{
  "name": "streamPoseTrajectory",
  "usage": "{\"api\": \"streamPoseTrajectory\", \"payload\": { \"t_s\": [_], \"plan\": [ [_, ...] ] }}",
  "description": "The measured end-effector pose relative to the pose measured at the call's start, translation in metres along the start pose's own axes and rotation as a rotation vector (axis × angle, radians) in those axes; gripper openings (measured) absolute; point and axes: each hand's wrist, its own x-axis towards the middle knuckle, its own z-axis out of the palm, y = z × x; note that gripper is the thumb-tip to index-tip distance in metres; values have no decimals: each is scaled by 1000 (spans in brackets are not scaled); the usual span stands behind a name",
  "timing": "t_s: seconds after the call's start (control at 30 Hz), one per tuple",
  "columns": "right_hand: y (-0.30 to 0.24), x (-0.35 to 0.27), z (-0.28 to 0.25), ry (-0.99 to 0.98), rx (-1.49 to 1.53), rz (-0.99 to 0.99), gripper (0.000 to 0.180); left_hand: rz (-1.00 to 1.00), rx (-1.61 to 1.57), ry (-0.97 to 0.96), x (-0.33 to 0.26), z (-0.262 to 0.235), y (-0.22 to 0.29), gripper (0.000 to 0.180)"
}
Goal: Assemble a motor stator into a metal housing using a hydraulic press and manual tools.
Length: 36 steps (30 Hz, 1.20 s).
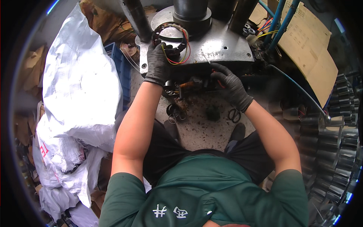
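- At the front edge of the steel plate (215,50), your right hand (235,87) curls around a red-handled tool (221,83), its long axis slanting forward-left.
- Over the plate's left part, your left hand (158,63) pinches the wired ring (156,34) by its near rim; its open face points up toward you.
- Behind, on the plate, stands a metal column (190,10).
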Motion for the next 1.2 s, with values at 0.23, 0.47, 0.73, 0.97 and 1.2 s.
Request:
{"api": "streamPoseTrajectory", "payload": {
  "t_s": [0.23,0.47,0.73,0.97,1.2],
  "plan": [
    [-44,-9,19,-342,44,-401,42,-83,18,50,3,-9,9,32],
    [-58,-11,-12,-161,89,-327,39,657,969,-121,-16,0,2,51],
    [-59,-17,-35,-66,121,-184,38,559,1157,-277,-33,29,19,95],
    [-66,-15,-55,-4,171,-137,41,706,1294,-202,-45,34,15,101],
    [-79,-16,-78,-34,495,76,41,1173,1209,-275,-72,34,37,71]
  ]
}}
